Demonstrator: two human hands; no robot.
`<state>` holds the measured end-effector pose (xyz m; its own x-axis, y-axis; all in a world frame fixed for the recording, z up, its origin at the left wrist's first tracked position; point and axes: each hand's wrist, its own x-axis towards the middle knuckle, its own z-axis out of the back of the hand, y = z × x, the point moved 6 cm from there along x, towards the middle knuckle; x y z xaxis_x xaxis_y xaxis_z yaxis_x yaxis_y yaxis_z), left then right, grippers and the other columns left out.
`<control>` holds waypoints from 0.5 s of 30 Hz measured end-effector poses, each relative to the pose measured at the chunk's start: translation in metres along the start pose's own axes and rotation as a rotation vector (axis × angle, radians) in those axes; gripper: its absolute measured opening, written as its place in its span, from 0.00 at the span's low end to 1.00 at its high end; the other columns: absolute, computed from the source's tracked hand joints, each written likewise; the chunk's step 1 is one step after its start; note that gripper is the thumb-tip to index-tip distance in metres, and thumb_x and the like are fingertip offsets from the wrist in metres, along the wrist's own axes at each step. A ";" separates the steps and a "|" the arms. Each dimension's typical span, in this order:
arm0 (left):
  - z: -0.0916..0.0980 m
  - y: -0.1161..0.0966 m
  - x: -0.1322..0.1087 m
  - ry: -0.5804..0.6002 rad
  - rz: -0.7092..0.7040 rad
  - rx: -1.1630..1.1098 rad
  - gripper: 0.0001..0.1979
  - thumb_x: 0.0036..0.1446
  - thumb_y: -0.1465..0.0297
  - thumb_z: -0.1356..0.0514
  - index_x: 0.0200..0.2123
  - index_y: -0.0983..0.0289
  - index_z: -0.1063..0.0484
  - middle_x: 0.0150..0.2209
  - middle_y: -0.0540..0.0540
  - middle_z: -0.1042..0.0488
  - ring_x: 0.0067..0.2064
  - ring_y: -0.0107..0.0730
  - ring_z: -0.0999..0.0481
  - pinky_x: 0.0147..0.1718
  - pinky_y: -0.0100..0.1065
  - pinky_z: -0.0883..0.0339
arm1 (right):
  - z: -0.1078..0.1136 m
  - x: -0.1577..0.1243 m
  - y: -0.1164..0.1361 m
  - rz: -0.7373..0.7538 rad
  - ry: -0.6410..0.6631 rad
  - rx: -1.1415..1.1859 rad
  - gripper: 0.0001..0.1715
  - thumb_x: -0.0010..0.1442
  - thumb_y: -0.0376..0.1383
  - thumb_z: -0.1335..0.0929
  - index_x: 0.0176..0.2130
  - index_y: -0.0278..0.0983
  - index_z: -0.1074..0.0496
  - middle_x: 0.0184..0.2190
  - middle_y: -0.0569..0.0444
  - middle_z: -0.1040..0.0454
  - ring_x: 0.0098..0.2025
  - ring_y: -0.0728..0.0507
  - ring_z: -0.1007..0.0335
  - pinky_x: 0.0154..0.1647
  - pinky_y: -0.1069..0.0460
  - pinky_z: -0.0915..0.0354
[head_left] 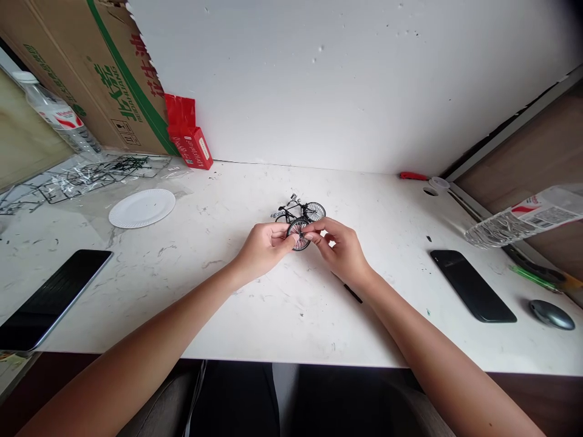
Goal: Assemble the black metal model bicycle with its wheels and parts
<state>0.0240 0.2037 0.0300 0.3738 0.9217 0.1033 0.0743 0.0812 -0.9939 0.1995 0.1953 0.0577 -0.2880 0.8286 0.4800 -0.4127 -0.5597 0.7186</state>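
A small black model bicycle (301, 216) with spoked wheels sits at the middle of the white marble-patterned table (255, 291). My left hand (263, 247) pinches its near wheel from the left side. My right hand (340, 247) pinches the same wheel from the right, fingers curled close together. The far wheel and the handlebars stick out behind my fingers. A thin dark tool (351, 292) lies on the table under my right wrist.
A white paper plate (142, 207), plastic part frames (86, 176), a red box (194, 145), a cardboard box (100, 79) and a water bottle (57, 115) are at the left. Black phones lie at left (50, 297) and right (472, 285). A lying bottle (523, 220) and a mouse (552, 314) are at the right.
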 end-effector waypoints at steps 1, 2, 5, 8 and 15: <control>0.000 -0.001 0.000 0.000 -0.004 -0.001 0.16 0.64 0.59 0.32 0.45 0.67 0.18 0.45 0.61 0.15 0.48 0.45 0.15 0.55 0.45 0.22 | 0.000 0.000 0.001 0.016 0.004 0.001 0.10 0.74 0.44 0.30 0.47 0.45 0.18 0.42 0.50 0.17 0.43 0.41 0.21 0.32 0.47 0.30; 0.000 -0.002 0.000 0.010 -0.006 -0.004 0.16 0.64 0.59 0.32 0.46 0.67 0.18 0.46 0.61 0.15 0.49 0.45 0.15 0.55 0.45 0.22 | 0.000 0.000 0.002 0.032 0.003 0.006 0.09 0.74 0.43 0.30 0.47 0.45 0.18 0.42 0.50 0.17 0.43 0.41 0.21 0.31 0.47 0.30; -0.001 -0.011 -0.001 0.061 -0.011 -0.002 0.15 0.64 0.60 0.32 0.46 0.66 0.17 0.48 0.61 0.15 0.50 0.44 0.15 0.57 0.45 0.23 | 0.002 0.000 0.004 0.046 -0.029 0.040 0.08 0.72 0.42 0.28 0.47 0.46 0.16 0.43 0.50 0.17 0.42 0.41 0.22 0.29 0.48 0.32; -0.001 -0.019 -0.002 0.076 -0.017 0.016 0.14 0.65 0.62 0.32 0.47 0.66 0.16 0.48 0.61 0.15 0.51 0.45 0.15 0.58 0.46 0.24 | 0.004 0.000 0.002 0.007 -0.061 0.077 0.06 0.70 0.43 0.25 0.45 0.47 0.15 0.43 0.51 0.15 0.43 0.40 0.21 0.29 0.47 0.33; -0.003 -0.018 -0.006 0.118 -0.053 0.073 0.17 0.67 0.63 0.34 0.55 0.65 0.18 0.49 0.61 0.15 0.50 0.42 0.15 0.54 0.42 0.22 | 0.005 0.000 -0.005 -0.103 -0.067 0.116 0.08 0.67 0.46 0.23 0.41 0.45 0.15 0.39 0.51 0.15 0.40 0.41 0.22 0.30 0.47 0.35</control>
<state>0.0229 0.1960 0.0475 0.4777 0.8646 0.1557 0.0316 0.1602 -0.9866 0.2057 0.1983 0.0564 -0.1891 0.8827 0.4303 -0.3331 -0.4699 0.8175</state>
